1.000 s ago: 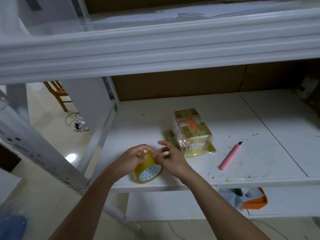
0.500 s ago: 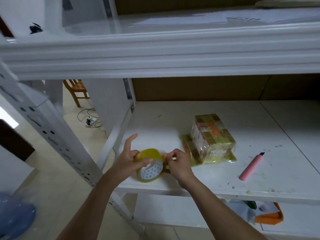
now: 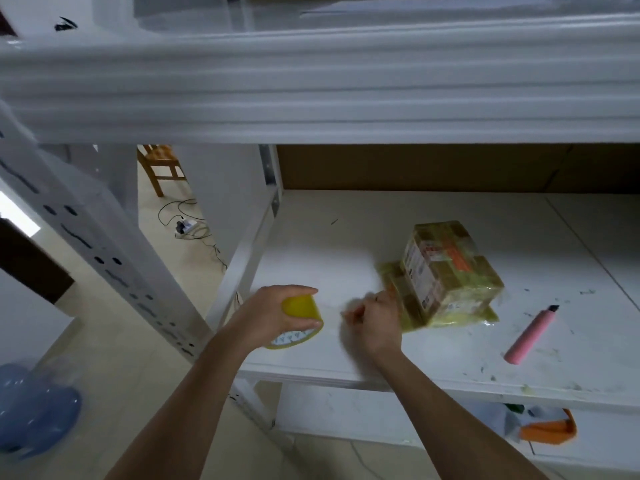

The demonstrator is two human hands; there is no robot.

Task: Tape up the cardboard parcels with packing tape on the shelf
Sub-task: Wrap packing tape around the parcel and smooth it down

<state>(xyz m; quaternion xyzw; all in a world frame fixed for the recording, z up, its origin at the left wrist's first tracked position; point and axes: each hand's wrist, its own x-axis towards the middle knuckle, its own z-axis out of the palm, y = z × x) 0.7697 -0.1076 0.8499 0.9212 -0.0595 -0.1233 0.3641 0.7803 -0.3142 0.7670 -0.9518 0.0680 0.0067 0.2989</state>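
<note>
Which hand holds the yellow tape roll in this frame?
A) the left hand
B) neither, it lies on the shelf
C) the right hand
A: the left hand wraps its fingers over the yellow tape roll, while the right hand is beside the parcel.

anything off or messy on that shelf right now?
Mostly small stuff. The shelf carries greenish scraps and smudges around the pink cutter, which lies loose with its blade tip out. The taped parcel sits skewed on a flatter one. Nothing looks spilled or broken.
</note>
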